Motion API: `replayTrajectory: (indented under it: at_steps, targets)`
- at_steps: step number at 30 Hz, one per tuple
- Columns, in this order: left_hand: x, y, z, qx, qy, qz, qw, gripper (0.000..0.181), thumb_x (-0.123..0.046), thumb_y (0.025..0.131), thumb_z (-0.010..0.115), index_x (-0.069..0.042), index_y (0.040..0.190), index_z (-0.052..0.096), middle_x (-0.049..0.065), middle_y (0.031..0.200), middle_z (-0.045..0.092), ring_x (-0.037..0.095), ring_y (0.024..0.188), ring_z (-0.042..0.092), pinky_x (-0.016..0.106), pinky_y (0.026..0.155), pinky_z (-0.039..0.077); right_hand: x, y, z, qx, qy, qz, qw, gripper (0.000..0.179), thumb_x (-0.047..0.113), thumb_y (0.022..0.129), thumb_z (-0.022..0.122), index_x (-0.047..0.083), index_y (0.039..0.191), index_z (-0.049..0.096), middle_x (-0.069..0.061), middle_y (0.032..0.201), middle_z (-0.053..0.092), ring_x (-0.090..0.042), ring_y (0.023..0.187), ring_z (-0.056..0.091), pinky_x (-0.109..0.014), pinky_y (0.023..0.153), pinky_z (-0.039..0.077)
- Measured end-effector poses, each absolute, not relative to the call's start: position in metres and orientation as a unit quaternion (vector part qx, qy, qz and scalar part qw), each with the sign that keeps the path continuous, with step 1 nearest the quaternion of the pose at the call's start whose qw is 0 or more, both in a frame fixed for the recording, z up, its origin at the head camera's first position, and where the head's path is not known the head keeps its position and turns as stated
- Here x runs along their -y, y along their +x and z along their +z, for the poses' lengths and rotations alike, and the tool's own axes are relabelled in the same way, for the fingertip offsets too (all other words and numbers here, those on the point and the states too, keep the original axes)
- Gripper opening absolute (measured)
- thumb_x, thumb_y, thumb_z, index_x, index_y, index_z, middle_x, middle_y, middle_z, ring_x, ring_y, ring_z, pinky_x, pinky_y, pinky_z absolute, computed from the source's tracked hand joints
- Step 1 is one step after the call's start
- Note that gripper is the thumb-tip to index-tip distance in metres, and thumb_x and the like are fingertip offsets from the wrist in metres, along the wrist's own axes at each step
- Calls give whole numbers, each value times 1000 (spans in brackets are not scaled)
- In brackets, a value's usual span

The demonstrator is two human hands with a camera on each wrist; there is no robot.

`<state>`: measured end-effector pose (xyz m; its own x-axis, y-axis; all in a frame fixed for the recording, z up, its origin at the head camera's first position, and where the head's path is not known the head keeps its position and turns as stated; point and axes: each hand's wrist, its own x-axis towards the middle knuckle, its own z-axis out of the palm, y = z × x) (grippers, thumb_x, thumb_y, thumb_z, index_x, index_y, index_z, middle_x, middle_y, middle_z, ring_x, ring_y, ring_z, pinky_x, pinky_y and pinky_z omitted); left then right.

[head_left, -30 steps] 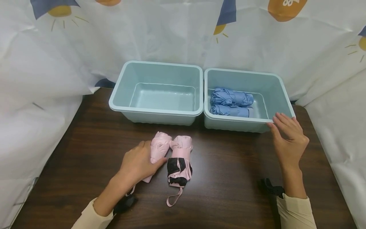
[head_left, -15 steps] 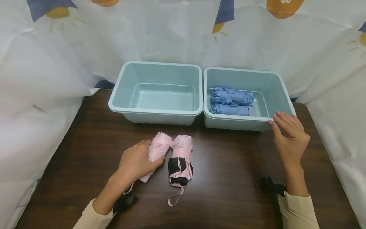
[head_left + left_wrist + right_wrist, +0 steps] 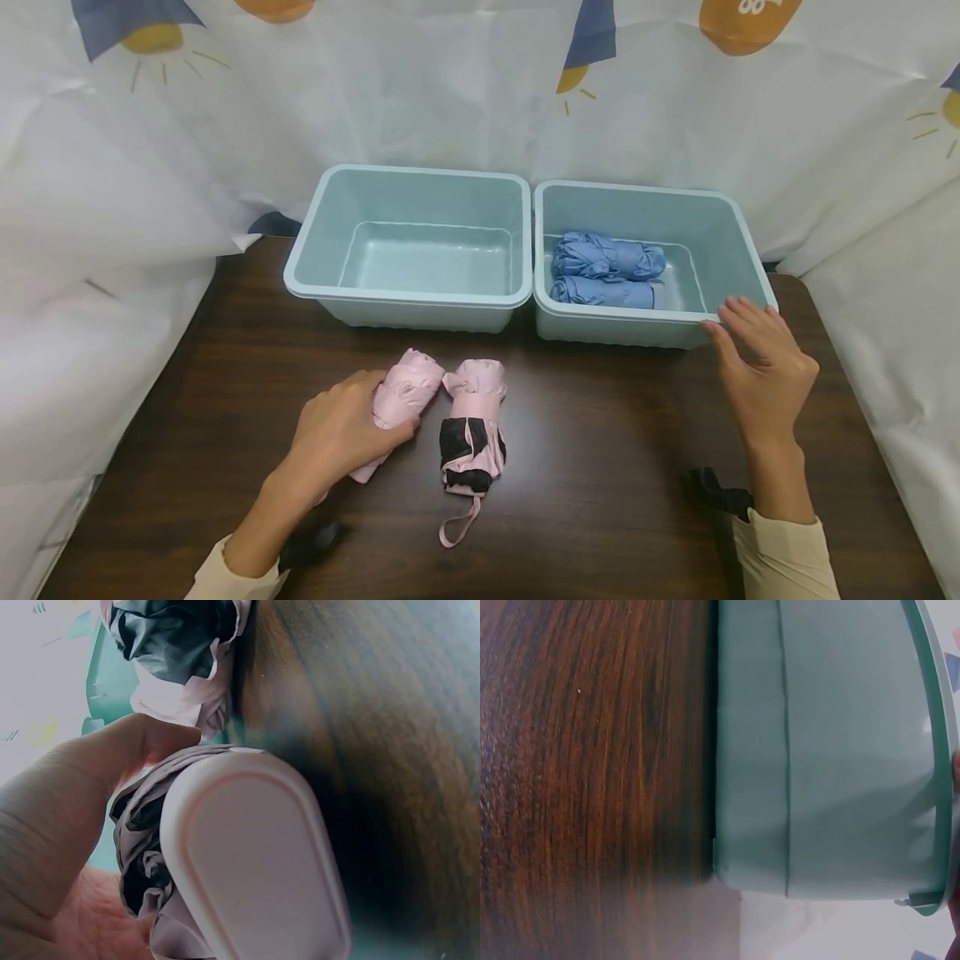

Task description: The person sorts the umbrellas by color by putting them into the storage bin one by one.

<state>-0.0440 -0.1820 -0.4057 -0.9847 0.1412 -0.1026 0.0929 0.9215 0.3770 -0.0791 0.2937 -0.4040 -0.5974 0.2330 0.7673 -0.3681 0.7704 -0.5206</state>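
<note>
Closest to you, cream sleeves [image 3: 787, 554] end near dark wrist straps [image 3: 720, 493] above a glossy brown wood-grained table [image 3: 585, 467]. Your left hand [image 3: 341, 429] grips a pink folded umbrella [image 3: 407, 390], thumb curled round its crinkled fabric; the left wrist view shows its smooth, rounded pale-pink end piece [image 3: 247, 855]. That umbrella slants in front of the left bin, though whether it touches the table you cannot tell. Just beside it on the right lies a second pink umbrella [image 3: 477, 406] — puckered cloth with black patches, and a thin loop [image 3: 459, 529] trailing toward you. Your right hand [image 3: 768, 379] rests at the right bin's near right corner, thumb apart from the fingers; whether it pinches the rim you cannot tell. Farther off, the left bin [image 3: 412, 315] and right bin [image 3: 622, 328] — smooth, pale blue-green, round-cornered — stand side by side, the right one holding two wrinkled blue rolls [image 3: 607, 257]. Behind them hangs a creased white sheet [image 3: 450, 92] with printed shapes.
</note>
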Motion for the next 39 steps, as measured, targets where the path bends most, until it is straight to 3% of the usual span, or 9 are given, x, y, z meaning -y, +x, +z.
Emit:
replayTrajectory:
  at_steps: [14, 24, 32, 39]
  targets:
    - [192, -34, -391, -979, 63, 195, 14, 77, -50, 76, 87, -9, 138, 67, 14, 128, 75, 31, 97, 73, 49, 68, 55, -297, -78, -402, 831, 32, 329, 447, 39, -10, 70, 92, -2, 107, 82, -29, 105, 77, 12, 115, 68, -28, 117, 51]
    - [192, -30, -375, -977, 81, 199, 3, 76, -50, 76, 88, -13, 139, 67, 9, 127, 76, 28, 95, 73, 47, 67, 55, -290, -76, -395, 823, 36, 369, 431, 33, -15, 74, 87, -5, 106, 81, -31, 105, 77, 15, 113, 68, -29, 120, 49]
    - [195, -24, -362, -970, 82, 228, 9, 73, -50, 76, 91, -18, 138, 68, 6, 122, 77, 22, 88, 70, 37, 66, 51, -294, -74, -394, 828, 43, 373, 416, 30, -13, 79, 84, -5, 108, 81, -33, 105, 76, 15, 112, 67, -30, 122, 47]
    - [205, -28, -333, -964, 102, 243, -37, 72, -42, 73, 96, -20, 136, 68, 5, 120, 76, 22, 88, 69, 38, 67, 53, -289, -73, -392, 823, 28, 387, 414, 29, -14, 80, 83, -4, 108, 81, -32, 107, 77, 13, 111, 69, -30, 121, 47]
